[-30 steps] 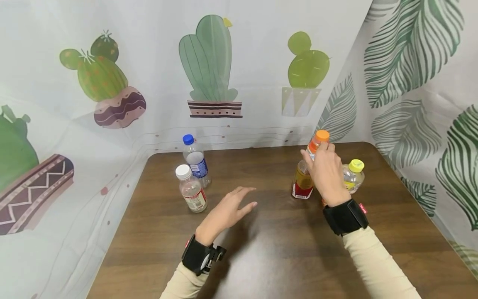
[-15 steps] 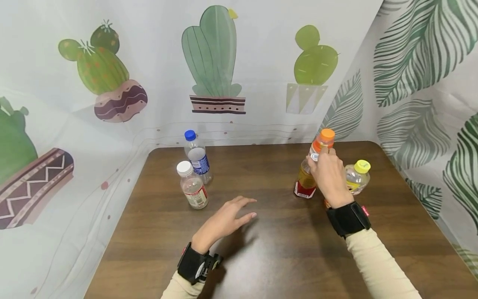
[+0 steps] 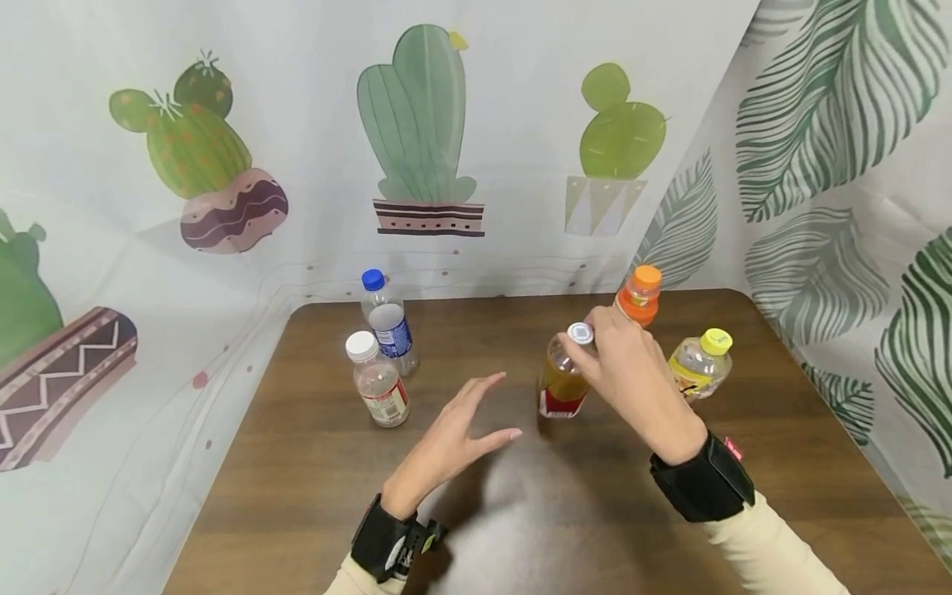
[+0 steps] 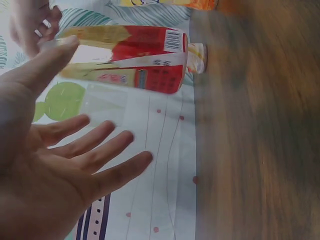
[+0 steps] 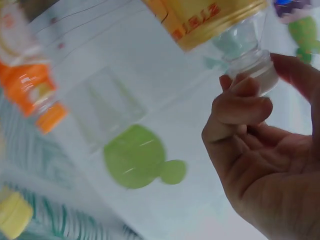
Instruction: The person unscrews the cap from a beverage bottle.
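Observation:
My right hand [image 3: 632,372] grips a clear bottle with a red and gold label [image 3: 563,384] by its white cap, fingers and thumb curled round the neck. In the left wrist view this bottle [image 4: 150,57] hangs above the tabletop, its base apart from the wood. The right wrist view shows the white cap [image 5: 265,75] pinched between thumb and fingers. My left hand [image 3: 446,442] hovers over the table's middle, fingers spread and thumb apart, holding nothing. The held bottle is to the right of its fingertips.
On the left of the wooden table [image 3: 297,496] stand a white-capped bottle [image 3: 383,392] and a blue-capped bottle [image 3: 390,326]. An orange-capped bottle [image 3: 641,297] and a yellow-capped bottle [image 3: 699,364] stand at right. A patterned cloth [image 3: 521,124] hangs behind.
My right hand has taken hold of the red and gold labelled bottle's cap and moved it left and toward me, away from the orange-capped bottle. The left hand stays nearly in place.

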`<act>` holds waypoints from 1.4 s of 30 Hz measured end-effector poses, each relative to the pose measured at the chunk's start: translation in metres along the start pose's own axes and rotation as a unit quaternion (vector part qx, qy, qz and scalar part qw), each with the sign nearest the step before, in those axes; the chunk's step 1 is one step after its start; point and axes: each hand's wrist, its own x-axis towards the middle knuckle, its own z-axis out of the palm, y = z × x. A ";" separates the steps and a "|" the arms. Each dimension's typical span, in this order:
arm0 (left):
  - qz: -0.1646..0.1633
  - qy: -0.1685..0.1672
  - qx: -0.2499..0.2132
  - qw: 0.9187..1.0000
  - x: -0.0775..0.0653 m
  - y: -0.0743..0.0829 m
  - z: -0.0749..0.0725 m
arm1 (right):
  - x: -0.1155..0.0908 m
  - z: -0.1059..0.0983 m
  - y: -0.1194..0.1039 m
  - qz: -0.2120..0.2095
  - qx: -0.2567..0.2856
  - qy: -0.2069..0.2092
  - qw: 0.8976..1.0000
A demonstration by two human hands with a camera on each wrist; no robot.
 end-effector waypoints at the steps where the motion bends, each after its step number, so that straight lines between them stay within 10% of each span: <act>1: 0.001 0.007 -0.005 1.000 -0.001 0.001 0.001 | -0.002 -0.001 -0.005 -0.008 0.012 -0.010 1.000; 13: -0.013 0.004 -0.162 0.987 -0.017 0.017 0.012 | -0.018 -0.001 -0.038 -0.056 0.173 -0.149 0.972; 27: 0.058 0.134 -0.029 0.989 -0.025 0.027 0.011 | -0.029 0.001 -0.049 -0.115 -0.027 -0.005 0.993; 42: 0.042 0.087 -0.090 0.991 -0.027 0.033 -0.002 | -0.029 0.004 -0.048 -0.118 0.076 -0.017 0.990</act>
